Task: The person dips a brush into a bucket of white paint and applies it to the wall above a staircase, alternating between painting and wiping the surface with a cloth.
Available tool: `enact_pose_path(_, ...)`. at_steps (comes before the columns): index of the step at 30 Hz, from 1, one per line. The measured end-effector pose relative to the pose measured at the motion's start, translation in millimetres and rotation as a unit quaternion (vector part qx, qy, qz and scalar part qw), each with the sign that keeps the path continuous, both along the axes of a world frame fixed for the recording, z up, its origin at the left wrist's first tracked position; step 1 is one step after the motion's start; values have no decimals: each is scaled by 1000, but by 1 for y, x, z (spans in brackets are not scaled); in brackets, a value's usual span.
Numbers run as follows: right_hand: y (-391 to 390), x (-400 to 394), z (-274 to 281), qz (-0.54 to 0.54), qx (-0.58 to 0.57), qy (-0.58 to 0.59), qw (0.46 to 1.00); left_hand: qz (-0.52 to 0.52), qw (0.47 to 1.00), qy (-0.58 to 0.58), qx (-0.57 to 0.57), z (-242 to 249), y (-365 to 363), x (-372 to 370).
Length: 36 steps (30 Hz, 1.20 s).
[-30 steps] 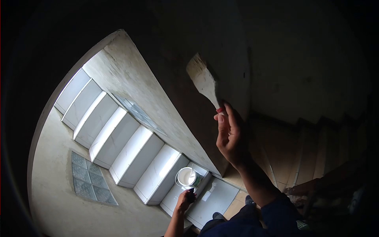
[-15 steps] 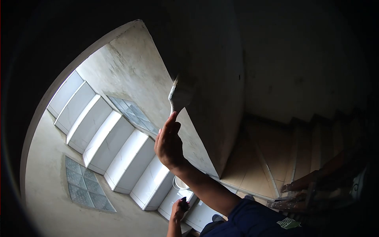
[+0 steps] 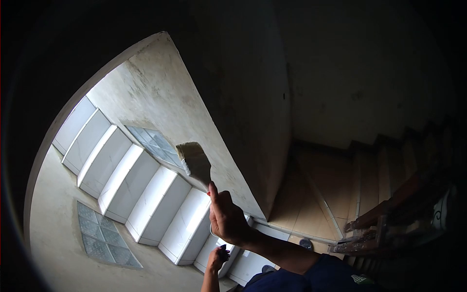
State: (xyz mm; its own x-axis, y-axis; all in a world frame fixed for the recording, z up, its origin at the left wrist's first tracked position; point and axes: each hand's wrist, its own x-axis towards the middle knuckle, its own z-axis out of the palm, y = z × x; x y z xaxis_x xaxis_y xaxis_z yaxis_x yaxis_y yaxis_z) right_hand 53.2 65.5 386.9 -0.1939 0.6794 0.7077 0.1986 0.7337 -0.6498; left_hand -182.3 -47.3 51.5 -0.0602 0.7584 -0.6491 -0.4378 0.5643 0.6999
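My right hand [image 3: 227, 219] is closed around the handle of a wide flat paintbrush [image 3: 197, 165], its index finger laid along the base. The brush points up and left, with pale bristles and whitish paint on its edge. It shows in front of the lit wall [image 3: 180, 107], apparently apart from it. Lower down, my left hand [image 3: 214, 260] is closed on a small dark object [image 3: 224, 248] whose kind I cannot make out. A white rim behind my right wrist is mostly hidden.
White tiled steps [image 3: 151, 209] climb toward the upper left, between walls with glass-block windows [image 3: 104, 233]. A dark wall [image 3: 238, 121] meets the lit one at a slanting edge. Tan stairs [image 3: 316, 190] and a wooden railing [image 3: 374, 214] lie to the right.
My right hand has come down and to the right. The brush has left the wall edge and turned, showing its broad side. My left hand has barely moved.
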Motion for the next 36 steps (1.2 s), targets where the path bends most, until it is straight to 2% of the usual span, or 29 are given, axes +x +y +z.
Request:
enact_pose_path(3,29,37,31,-99,91,36,990,9,1000,2,-2,17,5,11)
enact_pose_path(5,60,60,57,-129,120,36,984,2,1000,12,-4,22,6,15)
enact_pose_path(8,114,77,67,-113,205,-1,972,-3,1000,21,-2,24,6,24)
enact_pose_path(11,117,91,24,-95,198,-68,973,-2,1000,26,0,23,5,28)
enact_pose_path(12,102,106,13,-96,157,-143,972,8,1000,22,-5,29,7,34)
enact_pose_path(15,80,140,-52,-45,49,-241,968,17,1000,18,-9,21,2,42)
enact_pose_path(19,55,178,-140,-29,-56,-212,975,44,999,22,-3,19,6,55)
enact_pose_path(21,43,180,-174,10,-72,-145,987,68,998,-1,-15,18,2,62)
enact_pose_path(23,31,171,-195,41,-134,-161,977,77,996,-21,-27,8,-5,70)
enact_pose_path(25,26,152,-220,90,-242,-202,945,97,994,-38,-45,-10,-14,79)
enact_pose_path(27,28,122,-247,137,-295,-244,913,111,991,-52,-61,-28,-23,89)
enact_pose_path(31,60,23,-314,149,-214,-232,937,142,981,-92,-98,-71,-47,104)
enact_pose_path(36,132,-118,-418,136,-243,-415,866,213,957,-134,-144,-106,-84,109)
